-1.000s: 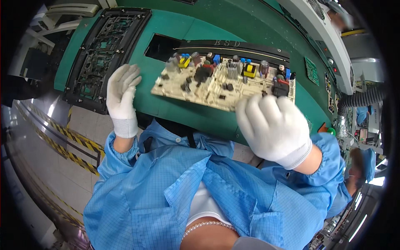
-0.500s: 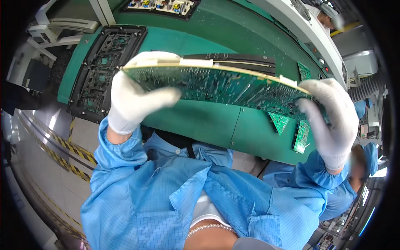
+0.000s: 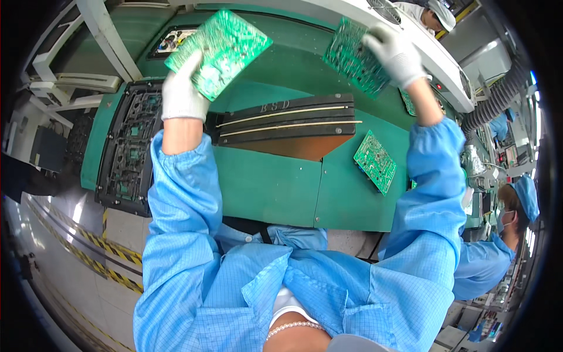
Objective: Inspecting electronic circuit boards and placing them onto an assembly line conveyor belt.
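My left hand (image 3: 183, 94), in a white glove, grips a bright green circuit board (image 3: 229, 50) by its near edge, raised at the far left. At the far right my gloved right hand (image 3: 397, 57) is closed on the edge of a darker green circuit board (image 3: 352, 53), held tilted. Between and nearer than the two boards stands a black slotted block (image 3: 287, 122) with pale strips along its top and a brown side. Another green circuit board (image 3: 375, 163) rests on the bench to the right of that block.
A black tray-like fixture (image 3: 132, 146) lies on the green bench (image 3: 264, 188) at left. Behind the left board is a frame of components (image 3: 170, 44). A white machine (image 3: 434, 53) borders the far right. Co-workers (image 3: 510, 223) are at the right and far right.
Both hands held one long board panel low over the block. Now they are apart and farther forward, each with a separate board. The black block has come into fuller view.
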`<control>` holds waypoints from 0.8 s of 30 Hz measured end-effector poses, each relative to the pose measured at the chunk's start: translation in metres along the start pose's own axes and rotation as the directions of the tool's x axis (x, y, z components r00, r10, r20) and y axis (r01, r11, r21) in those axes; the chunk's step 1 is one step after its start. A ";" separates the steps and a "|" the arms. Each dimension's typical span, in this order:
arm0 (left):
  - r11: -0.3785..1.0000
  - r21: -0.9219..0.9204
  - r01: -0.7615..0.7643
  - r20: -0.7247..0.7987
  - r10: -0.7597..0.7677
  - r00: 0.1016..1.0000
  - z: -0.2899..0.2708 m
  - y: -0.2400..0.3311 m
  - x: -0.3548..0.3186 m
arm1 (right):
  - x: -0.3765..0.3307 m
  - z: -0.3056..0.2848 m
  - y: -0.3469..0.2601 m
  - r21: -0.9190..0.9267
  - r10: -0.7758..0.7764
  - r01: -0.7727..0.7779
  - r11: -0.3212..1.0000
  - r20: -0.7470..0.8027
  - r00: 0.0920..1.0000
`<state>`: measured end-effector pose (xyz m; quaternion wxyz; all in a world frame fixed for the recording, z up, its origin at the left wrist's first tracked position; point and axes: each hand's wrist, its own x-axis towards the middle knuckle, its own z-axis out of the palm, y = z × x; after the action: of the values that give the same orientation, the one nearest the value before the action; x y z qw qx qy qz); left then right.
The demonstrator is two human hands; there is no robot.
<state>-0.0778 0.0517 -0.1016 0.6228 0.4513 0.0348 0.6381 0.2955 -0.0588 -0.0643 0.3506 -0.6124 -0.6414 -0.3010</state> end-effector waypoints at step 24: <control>0.993 -0.031 0.111 0.072 -0.108 0.992 0.015 -0.087 -0.048 | -0.033 0.084 -0.067 0.703 -0.242 -0.675 0.226 0.711 0.660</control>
<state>-0.0107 0.0241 -0.1712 0.6656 0.4598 0.0264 0.5873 0.2225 -0.0139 -0.1364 0.4115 -0.4240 -0.6566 0.4688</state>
